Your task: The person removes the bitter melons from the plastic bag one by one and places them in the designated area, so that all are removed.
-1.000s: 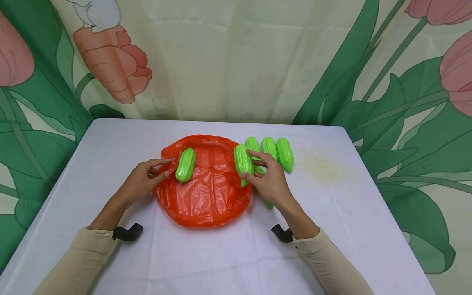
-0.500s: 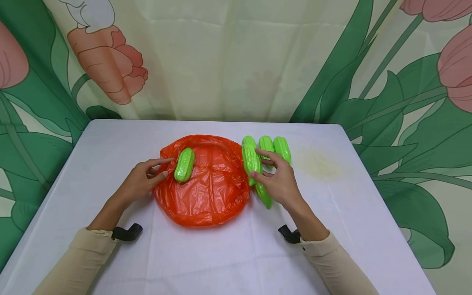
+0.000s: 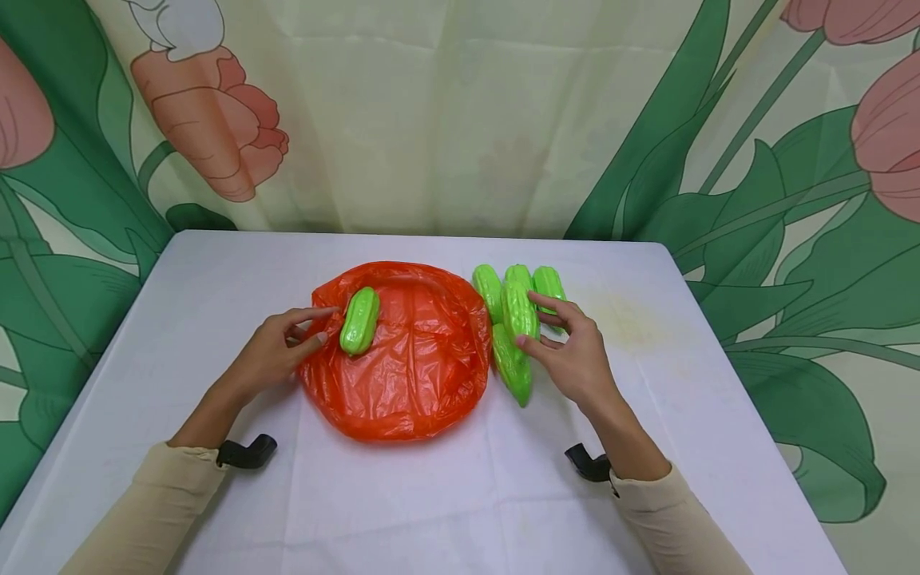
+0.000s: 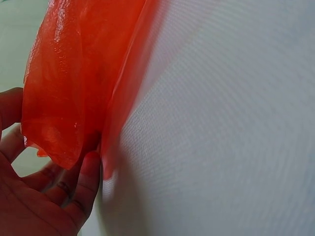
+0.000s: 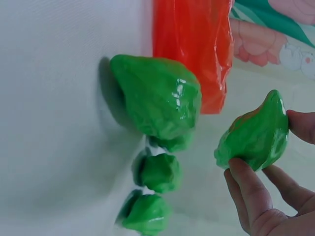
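Observation:
In the head view, my left hand (image 3: 269, 351) holds the left rim of a round, spread red plastic bag (image 3: 413, 391), its index finger lying over the edge. The left wrist view shows thumb and fingers about the thin red film (image 4: 74, 73). One shiny light green bitter melon (image 3: 360, 321) lies in the bag's left part. To the right of the bag, my right hand (image 3: 575, 351) pinches another bitter melon (image 3: 521, 311) between thumb and fingers. The right wrist view shows this bitter melon (image 5: 256, 137) raised apart from the others.
Several more bitter melons lie on the white cloth, one near the bag's right edge (image 3: 512, 371), others behind, such as the far right bitter melon (image 3: 548, 281). The white table (image 3: 402, 511) ends at a printed curtain (image 3: 460, 120). A black curved piece (image 3: 247, 453) sits at each wrist.
My right hand has carried its bitter melon rightward, from over the bag's right rim to above the other bitter melons. My left hand stays at the bag's rim.

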Demonstrator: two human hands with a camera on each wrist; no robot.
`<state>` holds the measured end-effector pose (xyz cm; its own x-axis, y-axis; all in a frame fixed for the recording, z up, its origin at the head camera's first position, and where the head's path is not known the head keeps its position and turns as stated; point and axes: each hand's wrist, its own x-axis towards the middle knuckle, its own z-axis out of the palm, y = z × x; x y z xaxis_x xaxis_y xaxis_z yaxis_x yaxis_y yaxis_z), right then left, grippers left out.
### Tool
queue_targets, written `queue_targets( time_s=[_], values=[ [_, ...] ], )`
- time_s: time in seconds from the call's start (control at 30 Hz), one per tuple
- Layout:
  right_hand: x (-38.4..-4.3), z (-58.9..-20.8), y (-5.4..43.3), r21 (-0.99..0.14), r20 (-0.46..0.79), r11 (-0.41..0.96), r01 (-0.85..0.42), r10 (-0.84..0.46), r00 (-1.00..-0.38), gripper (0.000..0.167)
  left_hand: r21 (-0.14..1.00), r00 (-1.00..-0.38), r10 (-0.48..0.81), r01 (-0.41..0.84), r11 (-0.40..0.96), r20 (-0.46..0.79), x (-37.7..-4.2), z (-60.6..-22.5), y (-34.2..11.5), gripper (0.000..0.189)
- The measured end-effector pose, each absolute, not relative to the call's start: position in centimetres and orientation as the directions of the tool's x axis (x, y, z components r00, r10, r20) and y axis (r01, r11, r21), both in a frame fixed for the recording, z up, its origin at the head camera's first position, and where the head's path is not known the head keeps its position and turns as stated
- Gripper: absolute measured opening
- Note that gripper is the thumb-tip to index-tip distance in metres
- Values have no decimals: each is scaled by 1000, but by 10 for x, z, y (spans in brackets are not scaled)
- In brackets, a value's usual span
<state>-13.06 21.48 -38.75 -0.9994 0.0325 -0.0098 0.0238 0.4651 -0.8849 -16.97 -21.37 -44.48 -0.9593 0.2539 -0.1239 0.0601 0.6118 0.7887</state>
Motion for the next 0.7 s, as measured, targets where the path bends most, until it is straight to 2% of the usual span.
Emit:
queue_targets(
  time_s=[0.7],
  values=[
    [-107,-399,246,-848,-60,518,112,115,-992,66,789,-961,242,48,613,-130,-170,-446,-213,51]
  ],
)
